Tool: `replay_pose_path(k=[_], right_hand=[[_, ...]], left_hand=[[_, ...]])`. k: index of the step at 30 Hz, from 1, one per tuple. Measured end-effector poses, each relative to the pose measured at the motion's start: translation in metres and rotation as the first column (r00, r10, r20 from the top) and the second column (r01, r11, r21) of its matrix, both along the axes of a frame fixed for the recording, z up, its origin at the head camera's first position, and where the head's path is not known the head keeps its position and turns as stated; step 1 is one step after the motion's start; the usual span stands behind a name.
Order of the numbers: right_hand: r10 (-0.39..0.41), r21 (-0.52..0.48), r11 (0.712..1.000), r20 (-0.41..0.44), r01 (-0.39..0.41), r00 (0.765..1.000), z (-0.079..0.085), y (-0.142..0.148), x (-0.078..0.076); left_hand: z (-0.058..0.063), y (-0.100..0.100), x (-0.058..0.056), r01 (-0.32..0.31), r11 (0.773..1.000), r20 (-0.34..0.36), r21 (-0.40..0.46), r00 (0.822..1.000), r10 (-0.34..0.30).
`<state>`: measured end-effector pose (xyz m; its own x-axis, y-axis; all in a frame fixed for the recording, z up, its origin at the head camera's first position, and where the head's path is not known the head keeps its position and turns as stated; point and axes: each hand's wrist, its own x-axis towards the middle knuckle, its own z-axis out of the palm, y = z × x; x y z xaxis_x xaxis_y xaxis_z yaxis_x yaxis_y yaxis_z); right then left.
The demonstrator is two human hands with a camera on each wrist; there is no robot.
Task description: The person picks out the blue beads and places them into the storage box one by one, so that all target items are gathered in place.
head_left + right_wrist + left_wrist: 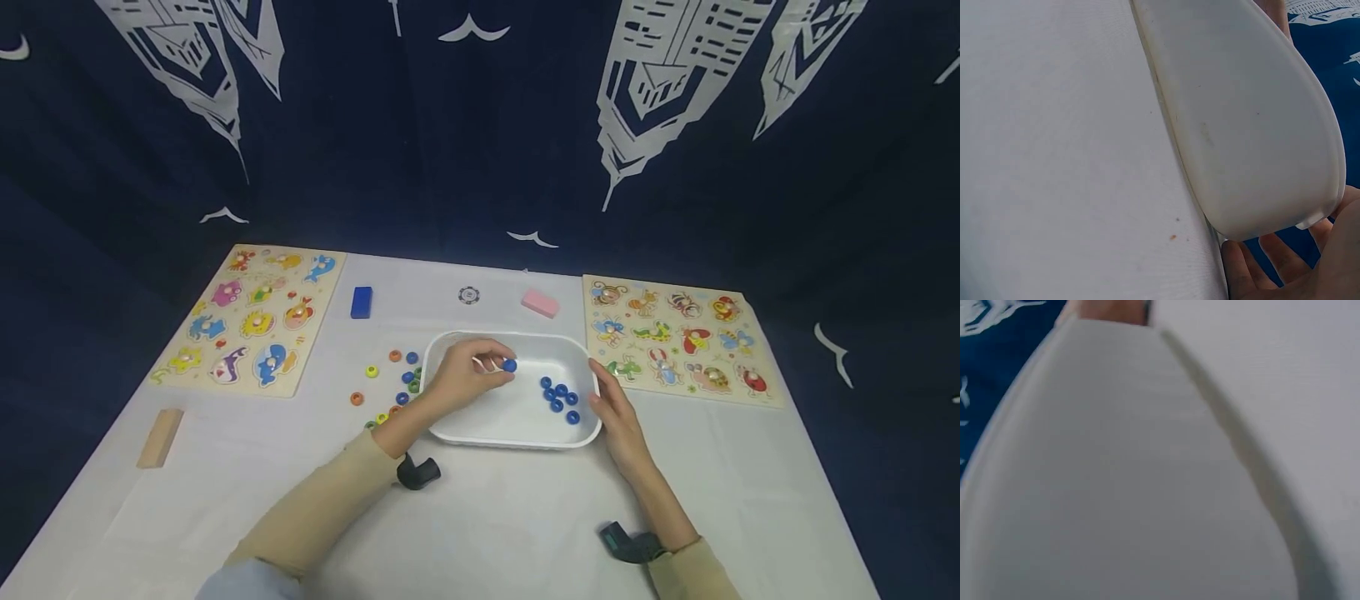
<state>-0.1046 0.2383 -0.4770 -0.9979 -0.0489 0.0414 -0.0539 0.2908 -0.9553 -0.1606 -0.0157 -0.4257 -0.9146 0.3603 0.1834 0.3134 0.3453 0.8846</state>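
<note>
Between thumb and fingertips my left hand (467, 371) pinches a blue bead (509, 365) over the left half of a white tray (495, 442). Several other blue beads (557, 406) lie in the tray's right half. My right hand (618, 417) holds the tray's right end. In the right wrist view, the fingers (1282, 256) curl under and around the tray wall (1254, 144), and the thumb is by the rim. The left wrist view shows mostly the tray's outer side (1122, 462), blurred; the held bead is hidden there.
Loose orange, yellow, green and blue beads (357, 399) lie left of the tray. Animal puzzle boards flank it, one at left (247, 325), one at right (678, 337). A blue block (362, 302), a round chip (468, 295), a pink block (540, 303) and a wooden block (160, 438) sit around.
</note>
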Motion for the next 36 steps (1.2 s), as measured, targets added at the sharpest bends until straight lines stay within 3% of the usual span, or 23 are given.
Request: replay_pose_path(k=[6,11,17,21,24,28,32,36], right_hand=[[0.0,0.008,1.0,-0.018,0.0,1.0,-0.002,0.001,-0.001],[-0.006,0.01,1.0,-0.014,0.006,1.0,-0.004,0.002,-0.002],[0.01,0.003,1.0,-0.007,-0.01,1.0,-0.004,0.003,-0.001],[0.009,-0.012,1.0,0.006,-0.009,1.0,-0.005,0.003,-0.003],[0.002,-0.012,1.0,0.012,-0.002,1.0,-0.005,0.002,-0.003],[-0.004,0.005,1.0,0.022,0.004,1.0,-0.003,0.0,-0.003],[-0.011,0.007,1.0,0.029,0.011,1.0,0.005,-0.003,0.0],[-0.013,0.003,1.0,0.029,0.013,1.0,0.018,-0.008,0.005]], left_hand=[[-0.015,0.033,-0.01,0.061,0.993,0.089,-0.1,0.995,-0.052],[-0.029,0.05,-0.014,0.096,0.969,0.135,-0.226,0.989,-0.067],[-0.035,0.059,-0.013,0.112,0.928,0.109,-0.356,0.991,-0.078],[-0.031,0.057,-0.011,0.093,0.92,0.09,-0.382,0.994,-0.063],[-0.021,0.05,-0.007,0.082,0.929,0.042,-0.362,0.997,-0.072],[0.002,0.029,0.001,0.042,0.969,-0.072,-0.244,0.996,-0.061],[0.023,-0.008,0.005,-0.053,0.995,-0.151,-0.089,0.988,0.039],[0.022,-0.053,-0.001,-0.178,0.984,-0.147,-0.004,0.973,0.176]])
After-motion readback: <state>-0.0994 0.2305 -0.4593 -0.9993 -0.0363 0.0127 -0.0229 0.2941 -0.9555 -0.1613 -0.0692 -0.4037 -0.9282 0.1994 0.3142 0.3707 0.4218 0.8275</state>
